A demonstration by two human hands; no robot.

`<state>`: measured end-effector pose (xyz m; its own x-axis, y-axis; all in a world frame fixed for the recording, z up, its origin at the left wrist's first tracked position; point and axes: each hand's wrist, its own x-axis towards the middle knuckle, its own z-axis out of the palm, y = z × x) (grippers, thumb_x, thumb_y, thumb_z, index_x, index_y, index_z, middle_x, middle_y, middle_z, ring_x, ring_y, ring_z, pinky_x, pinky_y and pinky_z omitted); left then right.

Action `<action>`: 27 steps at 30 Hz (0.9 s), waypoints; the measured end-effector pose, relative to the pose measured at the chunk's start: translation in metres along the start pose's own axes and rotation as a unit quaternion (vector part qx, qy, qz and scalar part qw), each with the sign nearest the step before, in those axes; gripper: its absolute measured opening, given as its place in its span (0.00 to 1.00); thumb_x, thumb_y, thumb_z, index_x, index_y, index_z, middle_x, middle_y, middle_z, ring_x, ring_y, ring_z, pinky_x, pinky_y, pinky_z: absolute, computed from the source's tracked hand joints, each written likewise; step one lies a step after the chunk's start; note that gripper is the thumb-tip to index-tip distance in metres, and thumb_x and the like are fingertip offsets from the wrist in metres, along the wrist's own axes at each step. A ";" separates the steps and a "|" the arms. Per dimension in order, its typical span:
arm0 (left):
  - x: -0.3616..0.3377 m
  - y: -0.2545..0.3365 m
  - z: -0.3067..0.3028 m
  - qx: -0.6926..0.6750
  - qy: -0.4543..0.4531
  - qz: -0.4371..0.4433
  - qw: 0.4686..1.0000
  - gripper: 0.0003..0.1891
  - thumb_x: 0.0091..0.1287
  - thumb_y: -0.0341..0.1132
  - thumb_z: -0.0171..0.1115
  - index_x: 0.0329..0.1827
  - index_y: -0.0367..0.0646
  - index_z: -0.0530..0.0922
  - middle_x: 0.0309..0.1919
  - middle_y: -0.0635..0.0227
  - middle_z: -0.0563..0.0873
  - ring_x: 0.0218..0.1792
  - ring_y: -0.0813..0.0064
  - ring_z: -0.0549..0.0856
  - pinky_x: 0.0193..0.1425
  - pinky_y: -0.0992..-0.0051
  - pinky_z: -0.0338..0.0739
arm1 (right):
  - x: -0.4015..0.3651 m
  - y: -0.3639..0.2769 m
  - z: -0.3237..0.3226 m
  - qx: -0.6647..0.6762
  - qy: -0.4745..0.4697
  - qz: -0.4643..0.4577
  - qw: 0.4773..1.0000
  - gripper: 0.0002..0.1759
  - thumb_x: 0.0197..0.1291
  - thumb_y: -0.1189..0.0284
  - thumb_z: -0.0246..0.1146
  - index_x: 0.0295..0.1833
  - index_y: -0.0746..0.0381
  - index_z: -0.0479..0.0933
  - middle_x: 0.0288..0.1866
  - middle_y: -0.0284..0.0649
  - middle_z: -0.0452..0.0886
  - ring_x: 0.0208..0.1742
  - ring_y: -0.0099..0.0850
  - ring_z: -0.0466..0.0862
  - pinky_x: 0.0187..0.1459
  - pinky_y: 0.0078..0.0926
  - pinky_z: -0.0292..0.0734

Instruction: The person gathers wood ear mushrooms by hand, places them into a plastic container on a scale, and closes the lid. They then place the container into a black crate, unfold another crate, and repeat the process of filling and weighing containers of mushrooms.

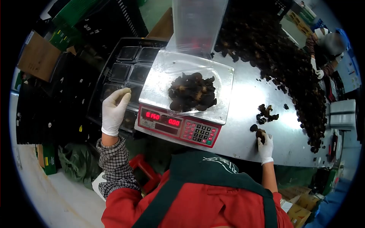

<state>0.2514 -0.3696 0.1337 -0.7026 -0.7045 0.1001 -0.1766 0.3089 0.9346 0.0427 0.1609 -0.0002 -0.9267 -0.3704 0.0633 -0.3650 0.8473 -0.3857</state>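
A pile of dark brown wood ear mushrooms (193, 92) lies in a clear plastic tray (175, 110) on the steel pan of a red digital scale (178, 127). The display reads 0.150 and 0.00. My left hand (115, 110), in a white glove, is raised beside the scale's left edge, thumb and fingers pinched together; whatever is between the tips is too small to name. Over the steel table at right, my gloved right hand (266, 147) closes around a dark wood ear mushroom (260, 133). A few loose mushroom pieces (267, 113) lie just beyond it.
A large heap of wood ears (262, 45) spreads over the steel table (243, 91). Left of the scale, a black crate (99, 81) holds several clear trays. A stack of clear plastic (197, 24) stands behind the scale. A co-worker's gloved hands (318, 72) are at the far right.
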 end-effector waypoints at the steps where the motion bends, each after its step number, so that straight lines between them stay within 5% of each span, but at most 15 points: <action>1: 0.000 0.001 0.001 0.016 0.000 0.006 1.000 0.11 0.66 0.29 0.64 0.49 0.33 0.82 0.42 0.65 0.87 0.42 0.80 0.84 0.50 0.81 0.76 | 0.006 0.000 -0.004 0.006 0.008 -0.012 1.000 0.21 0.57 0.75 0.65 0.58 0.65 0.74 0.46 0.51 0.77 0.47 0.49 0.79 0.50 0.36 0.76; 5: -0.002 0.002 -0.010 0.041 0.025 0.031 0.998 0.11 0.66 0.29 0.64 0.50 0.34 0.82 0.42 0.64 0.87 0.43 0.78 0.84 0.51 0.81 0.77 | 0.044 -0.033 -0.031 0.155 0.085 0.032 0.984 0.18 0.59 0.78 0.63 0.56 0.66 0.76 0.44 0.45 0.79 0.42 0.37 0.80 0.48 0.31 0.76; 7: 0.000 0.001 -0.009 -0.013 0.028 0.027 0.999 0.11 0.67 0.27 0.63 0.50 0.34 0.82 0.42 0.64 0.87 0.44 0.78 0.84 0.51 0.81 0.77 | 0.070 -0.115 -0.061 0.295 0.011 0.023 0.955 0.18 0.60 0.78 0.62 0.56 0.67 0.76 0.44 0.42 0.79 0.41 0.30 0.80 0.47 0.25 0.76; 11: 0.001 0.012 0.017 -0.047 -0.002 0.049 0.998 0.10 0.68 0.28 0.63 0.49 0.33 0.82 0.43 0.64 0.87 0.44 0.78 0.84 0.51 0.81 0.77 | 0.122 -0.230 -0.041 0.305 -0.022 -0.264 0.915 0.19 0.58 0.77 0.65 0.56 0.67 0.76 0.44 0.45 0.79 0.41 0.33 0.81 0.44 0.26 0.77; 15: -0.001 0.009 0.026 0.013 -0.015 0.069 0.997 0.11 0.66 0.29 0.64 0.48 0.35 0.83 0.40 0.65 0.87 0.38 0.80 0.83 0.45 0.82 0.77 | 0.157 -0.291 -0.012 0.168 -0.041 -0.375 0.911 0.26 0.57 0.66 0.68 0.60 0.64 0.74 0.52 0.49 0.79 0.51 0.46 0.79 0.56 0.35 0.74; 17: -0.005 0.008 0.017 0.062 -0.003 0.087 0.994 0.11 0.66 0.29 0.64 0.49 0.35 0.82 0.40 0.65 0.87 0.39 0.80 0.82 0.46 0.81 0.77 | 0.165 -0.290 -0.005 0.121 -0.067 -0.402 0.905 0.28 0.60 0.61 0.67 0.63 0.62 0.74 0.54 0.48 0.80 0.54 0.42 0.80 0.55 0.33 0.75; 19: -0.010 0.000 0.003 0.043 0.013 0.055 0.997 0.11 0.66 0.28 0.63 0.49 0.34 0.82 0.41 0.65 0.87 0.41 0.79 0.83 0.48 0.81 0.76 | 0.174 -0.294 -0.033 0.253 -0.143 -0.304 0.907 0.26 0.64 0.62 0.64 0.64 0.62 0.73 0.56 0.45 0.81 0.56 0.34 0.80 0.56 0.29 0.76; 22: -0.019 -0.017 -0.025 0.007 0.049 0.012 0.999 0.10 0.69 0.26 0.60 0.50 0.33 0.81 0.44 0.65 0.86 0.45 0.79 0.84 0.51 0.82 0.77 | 0.211 -0.275 -0.056 0.309 -0.078 -0.213 0.924 0.18 0.69 0.66 0.59 0.58 0.66 0.77 0.50 0.42 0.84 0.52 0.28 0.82 0.56 0.22 0.75; 27: -0.030 -0.028 -0.050 -0.044 0.122 -0.004 0.992 0.11 0.71 0.26 0.58 0.52 0.32 0.80 0.45 0.62 0.86 0.46 0.77 0.84 0.54 0.80 0.79 | 0.264 -0.235 -0.045 0.342 -0.200 -0.061 0.916 0.30 0.71 0.50 0.52 0.58 0.67 0.76 0.42 0.41 0.84 0.39 0.24 0.82 0.42 0.21 0.79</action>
<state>0.3115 -0.3887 0.1219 -0.5117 -0.8438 0.1617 -0.1130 0.2526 0.9609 -0.1201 -0.1185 0.1487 -0.7262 -0.6723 -0.1438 -0.1961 0.4030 -0.8940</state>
